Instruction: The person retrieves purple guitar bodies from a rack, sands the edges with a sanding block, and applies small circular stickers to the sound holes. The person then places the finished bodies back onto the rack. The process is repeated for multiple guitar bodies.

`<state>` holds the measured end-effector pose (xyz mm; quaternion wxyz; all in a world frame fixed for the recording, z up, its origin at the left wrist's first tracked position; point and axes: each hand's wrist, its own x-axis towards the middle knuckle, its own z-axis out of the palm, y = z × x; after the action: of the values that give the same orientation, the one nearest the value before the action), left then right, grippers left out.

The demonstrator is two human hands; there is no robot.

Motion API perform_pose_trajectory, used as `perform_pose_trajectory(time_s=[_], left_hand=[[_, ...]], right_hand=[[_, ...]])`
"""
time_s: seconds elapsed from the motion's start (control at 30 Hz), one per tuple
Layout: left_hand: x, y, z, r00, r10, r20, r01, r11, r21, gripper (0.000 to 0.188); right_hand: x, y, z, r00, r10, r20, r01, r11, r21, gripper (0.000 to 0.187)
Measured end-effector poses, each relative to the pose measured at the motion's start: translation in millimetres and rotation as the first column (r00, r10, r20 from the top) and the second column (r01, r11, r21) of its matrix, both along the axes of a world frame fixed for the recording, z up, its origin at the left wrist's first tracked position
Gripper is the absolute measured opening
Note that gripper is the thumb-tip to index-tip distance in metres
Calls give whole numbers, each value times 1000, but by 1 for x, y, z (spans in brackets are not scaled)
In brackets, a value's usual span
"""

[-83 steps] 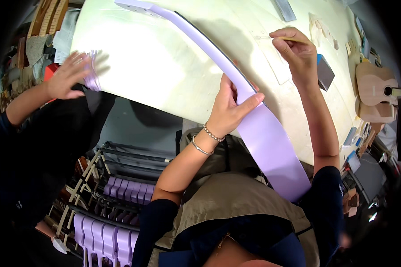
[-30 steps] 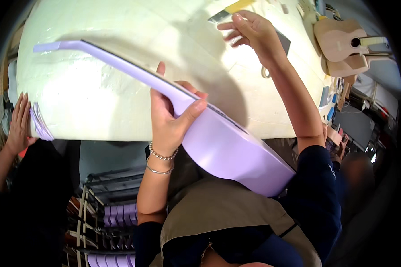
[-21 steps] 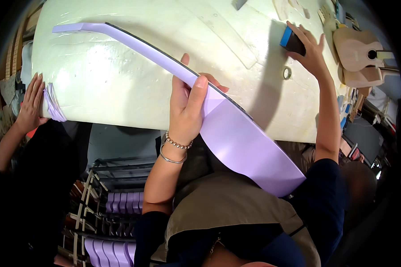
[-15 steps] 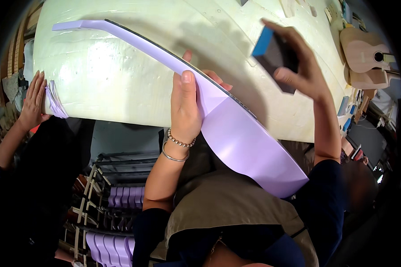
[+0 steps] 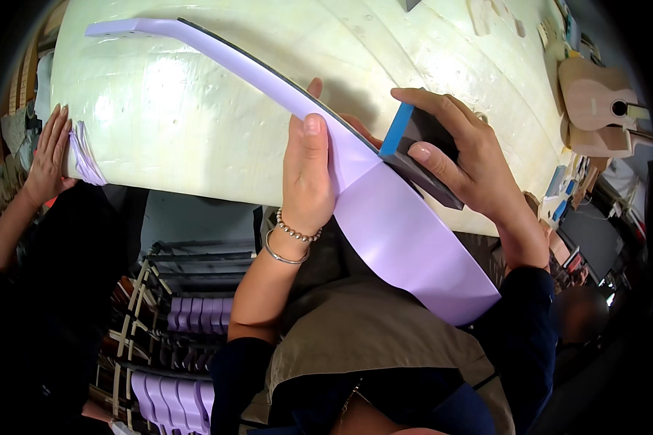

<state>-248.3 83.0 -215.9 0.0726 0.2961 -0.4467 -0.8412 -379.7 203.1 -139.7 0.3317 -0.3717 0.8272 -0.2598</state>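
Observation:
A glossy lavender ukulele (image 5: 417, 243) is held on edge, its side facing me. Its neck slants up to the far left, and its body end rests against my right upper arm. My left hand (image 5: 308, 163) grips the neck near the heel, thumb on the near side and fingers behind. A dark fingerboard (image 5: 268, 69) runs along the upper edge. In my right hand (image 5: 471, 148) is a dark block with a blue edge (image 5: 432, 132), apparently a sanding block. It lies over the fingerboard end where neck meets body, seemingly touching; the exact contact is hidden.
A pale, shiny covered table (image 5: 218, 138) spans the far side. At its left end are purple bands (image 5: 87, 156) and another person's hand (image 5: 51, 156). Unpainted guitar bodies (image 5: 595, 87) stand at far right. Below left, a rack (image 5: 134, 312) holds several lavender ukulele bodies (image 5: 174, 399).
My right hand has come down and left, bringing the block from above the table onto the ukulele's upper edge. My left hand keeps its grip on the neck, nearly still.

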Motion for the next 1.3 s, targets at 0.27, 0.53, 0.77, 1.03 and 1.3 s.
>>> perform_pose_trajectory(time_s=[0.27, 0.53, 0.77, 1.03, 1.3], left_hand=[[4, -1, -12, 1000, 6, -6, -7, 992, -124, 61], [7, -3, -9, 1000, -4, -13, 3, 998, -65, 59], [11, -3, -13, 1000, 25, -16, -28, 978, -207, 58], [10, -1, -23, 995, -26, -94, 22, 999, -38, 43], [12, -3, -22, 993, -50, -109, 45, 998, -47, 58]], right_hand=[[-3, -21, 0, 1000, 9, 17, -10, 997, 82, 41], [-6, -45, -12, 1000, -5, 23, 4, 999, 46, 35], [-5, -62, -21, 1000, 6, 16, -6, 1000, -30, 35], [-18, -140, -30, 1000, 22, -7, -22, 1000, -19, 38], [-23, -182, -46, 993, 28, -113, -33, 999, -41, 44]])
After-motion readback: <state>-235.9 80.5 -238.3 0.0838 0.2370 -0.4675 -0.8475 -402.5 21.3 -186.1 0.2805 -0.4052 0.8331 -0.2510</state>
